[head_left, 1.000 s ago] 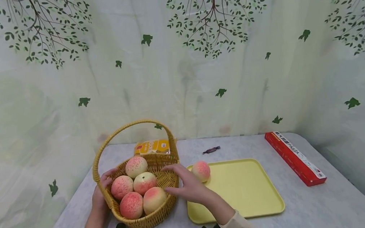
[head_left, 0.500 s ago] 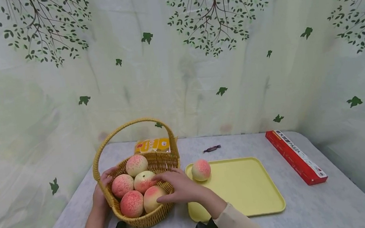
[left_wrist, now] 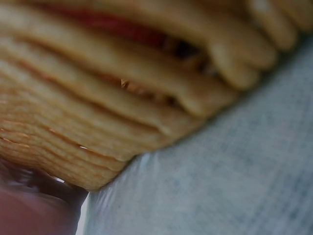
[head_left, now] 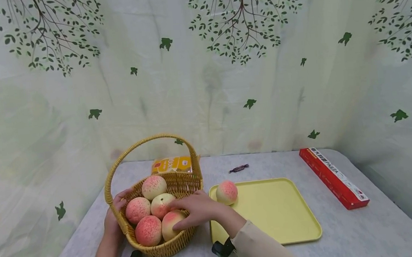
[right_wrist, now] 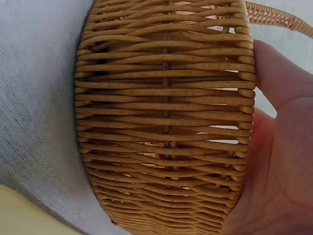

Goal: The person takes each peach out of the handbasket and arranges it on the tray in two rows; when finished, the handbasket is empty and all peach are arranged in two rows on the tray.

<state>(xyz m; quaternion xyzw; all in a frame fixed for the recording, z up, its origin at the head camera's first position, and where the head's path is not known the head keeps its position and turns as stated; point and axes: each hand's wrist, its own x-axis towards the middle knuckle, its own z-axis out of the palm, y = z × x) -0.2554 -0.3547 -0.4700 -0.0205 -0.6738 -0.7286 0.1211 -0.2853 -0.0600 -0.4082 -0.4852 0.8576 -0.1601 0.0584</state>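
A wicker basket [head_left: 172,252] with a tall arched handle holds several pink-and-cream peaches. My left hand [head_left: 117,211] grips its left side, fingers at the rim; in the left wrist view the weave fills much of the picture, with part of the hand [left_wrist: 34,213] low at the left. My right hand [head_left: 198,208] reaches over the basket's right rim, thumb and fingers spread across the front right peach [head_left: 170,223]. Its fingertips lie near the peach with a stem mark [head_left: 161,204]. In the right wrist view the hand [right_wrist: 288,142] shows beyond the woven wall.
A yellow tray [head_left: 268,213] lies to the right, with one peach [head_left: 227,192] at its back left corner. Behind it is a small dark wrapped candy [head_left: 239,168]. A red pasta box [head_left: 333,178] lies far right; an orange packet [head_left: 172,165] lies behind the basket.
My right hand has moved left from the basket's right rim to over the front right peach, and its thumb and fingers have come closer together. The left hand and the basket stay in place.
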